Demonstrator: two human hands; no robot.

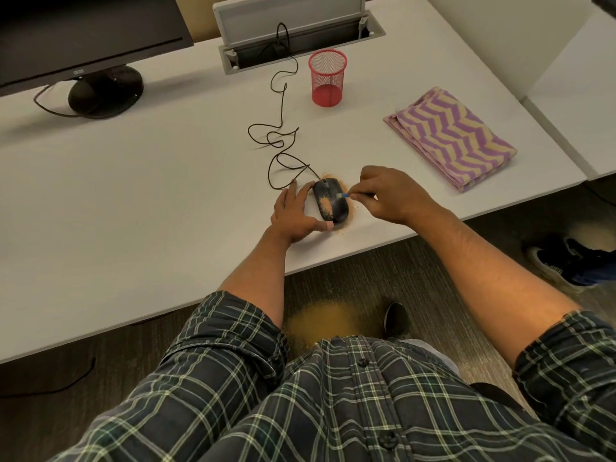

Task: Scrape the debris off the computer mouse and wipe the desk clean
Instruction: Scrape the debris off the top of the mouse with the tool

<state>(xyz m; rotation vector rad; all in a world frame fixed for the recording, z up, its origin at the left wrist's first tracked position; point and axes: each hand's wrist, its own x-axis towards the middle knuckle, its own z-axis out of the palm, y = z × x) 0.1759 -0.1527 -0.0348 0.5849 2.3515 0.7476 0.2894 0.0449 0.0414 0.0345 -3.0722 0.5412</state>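
A black wired computer mouse (330, 201) lies near the front edge of the white desk (150, 195), with orange-tan debris (327, 205) on its left side and scattered around it on the desk. My left hand (296, 213) holds the mouse from the left, fingers at its front and thumb at its rear. My right hand (390, 193) pinches a small blue-tipped brush (345, 195), its tip touching the top of the mouse. A folded purple-and-cream zigzag cloth (450, 136) lies to the right.
A red mesh pen cup (327, 78) stands behind the mouse. The mouse cable (281, 141) coils back to an open cable tray (293, 38). A monitor on its stand (100, 88) is at back left. Orange debris lies on the floor (320, 321) below the desk edge.
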